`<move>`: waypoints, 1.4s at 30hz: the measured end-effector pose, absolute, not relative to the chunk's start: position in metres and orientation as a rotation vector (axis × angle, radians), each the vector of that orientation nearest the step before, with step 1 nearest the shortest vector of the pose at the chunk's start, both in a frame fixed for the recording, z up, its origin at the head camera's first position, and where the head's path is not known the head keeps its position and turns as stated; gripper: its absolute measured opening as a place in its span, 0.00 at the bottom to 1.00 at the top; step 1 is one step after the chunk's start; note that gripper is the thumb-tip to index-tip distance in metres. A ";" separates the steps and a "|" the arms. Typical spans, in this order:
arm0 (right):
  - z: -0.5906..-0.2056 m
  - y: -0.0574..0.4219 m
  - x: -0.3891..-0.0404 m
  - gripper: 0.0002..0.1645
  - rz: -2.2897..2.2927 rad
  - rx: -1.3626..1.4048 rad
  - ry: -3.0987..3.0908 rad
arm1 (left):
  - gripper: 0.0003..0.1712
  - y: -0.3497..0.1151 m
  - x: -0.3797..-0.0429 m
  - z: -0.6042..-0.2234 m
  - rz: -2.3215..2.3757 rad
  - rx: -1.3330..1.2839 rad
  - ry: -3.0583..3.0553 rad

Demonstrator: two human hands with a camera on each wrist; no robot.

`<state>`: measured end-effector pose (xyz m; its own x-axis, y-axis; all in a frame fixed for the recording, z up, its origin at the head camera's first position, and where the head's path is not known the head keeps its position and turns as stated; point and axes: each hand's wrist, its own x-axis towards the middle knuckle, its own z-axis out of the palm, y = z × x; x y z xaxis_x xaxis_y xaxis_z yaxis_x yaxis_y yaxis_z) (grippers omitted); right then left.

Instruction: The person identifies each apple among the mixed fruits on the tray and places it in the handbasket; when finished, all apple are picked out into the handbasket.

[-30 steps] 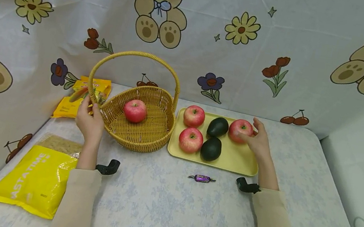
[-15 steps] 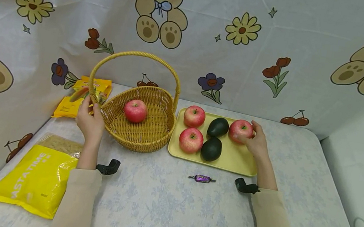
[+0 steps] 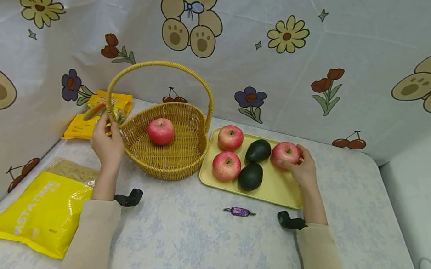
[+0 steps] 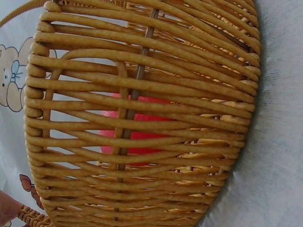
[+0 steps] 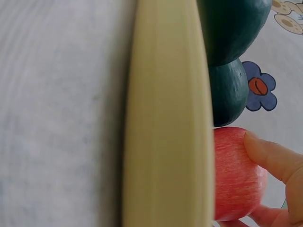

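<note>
My right hand [image 3: 303,170] curls its fingers round an apple [image 3: 285,154] on the tray [image 3: 274,190]. My left hand [image 3: 107,144] grips the basket [image 3: 163,145] at its rim.

Both arms reach forward from the bottom edge of the head view, in beige sleeves that end short of the bare wrists, each wrist wearing a small black mount. The left hand [image 3: 107,144] sits at centre left of the frame, raised with its back toward the camera and its fingers curled up and inward in a grip. The right hand [image 3: 302,168] lies at centre right, palm turned left, thumb and fingers [image 5: 272,156] curved in a clasp.
</note>
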<state>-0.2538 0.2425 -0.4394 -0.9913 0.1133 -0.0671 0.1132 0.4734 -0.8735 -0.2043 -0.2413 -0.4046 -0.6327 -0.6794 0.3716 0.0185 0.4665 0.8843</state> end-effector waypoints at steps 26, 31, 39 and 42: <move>-0.416 0.235 -0.245 0.49 1.574 -0.372 -2.582 | 0.20 -0.242 -0.204 -0.404 -1.219 0.559 -1.987; -0.403 0.228 -0.240 0.49 1.580 -0.363 -2.560 | 0.20 -0.242 -0.204 -0.404 -1.216 0.555 -1.989; -0.376 0.211 -0.224 0.48 1.620 -0.234 -2.504 | 0.20 -0.242 -0.204 -0.404 -1.224 0.567 -1.990; -0.365 0.201 -0.215 0.47 1.650 -0.155 -2.478 | 0.20 -0.242 -0.203 -0.404 -1.225 0.572 -1.994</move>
<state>-0.2153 0.2009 -0.3653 -0.9818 0.1743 0.0758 -0.0028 0.3856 -0.9226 -0.2034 -0.2421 -0.4041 -0.6453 -0.6826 0.3430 -0.0026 0.4509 0.8926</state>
